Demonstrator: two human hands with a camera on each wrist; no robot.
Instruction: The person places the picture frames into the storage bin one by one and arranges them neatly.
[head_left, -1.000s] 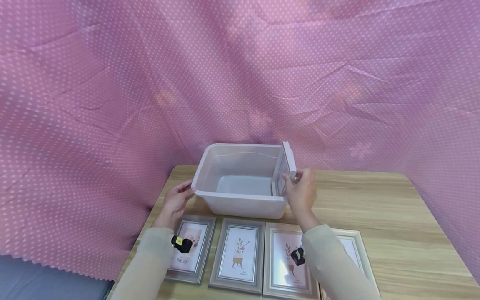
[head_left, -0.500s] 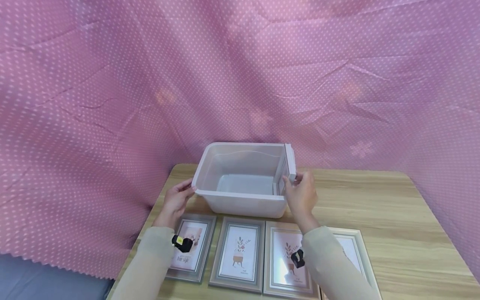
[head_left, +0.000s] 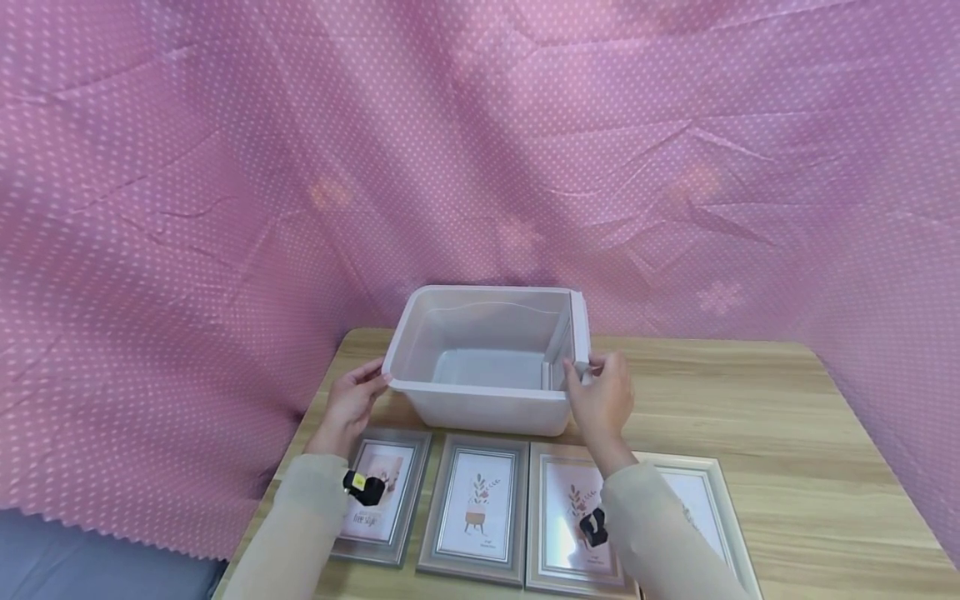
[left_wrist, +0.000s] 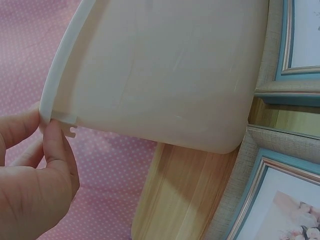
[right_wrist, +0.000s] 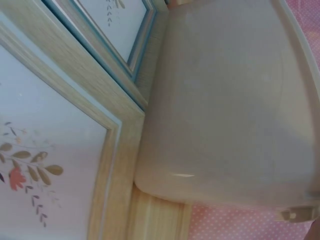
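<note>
A white plastic bin (head_left: 487,410) stands on the table, its open top facing up. My left hand (head_left: 351,404) pinches the bin's front left corner, thumb and fingers at the rim; the left wrist view shows this left hand (left_wrist: 40,180) close. At the bin's right end a picture frame (head_left: 564,337) stands on edge against the inner wall, its top about level with the rim. My right hand (head_left: 604,396) pinches the picture frame's near top corner at that rim, thumb on the inner side, fingers outside. In the right wrist view this hand is almost entirely out of sight.
In front of the bin several picture frames lie face up: a grey one (head_left: 411,500) under the left forearm, another (head_left: 474,560), a paler one (head_left: 542,517), and one (head_left: 723,500) partly under the right sleeve. A pink dotted cloth (head_left: 480,167) hangs behind the wooden table (head_left: 795,433).
The picture frame in my right hand has sunk from above the rim down to it. My right hand has shifted slightly; the left hand and the bin stay nearly still.
</note>
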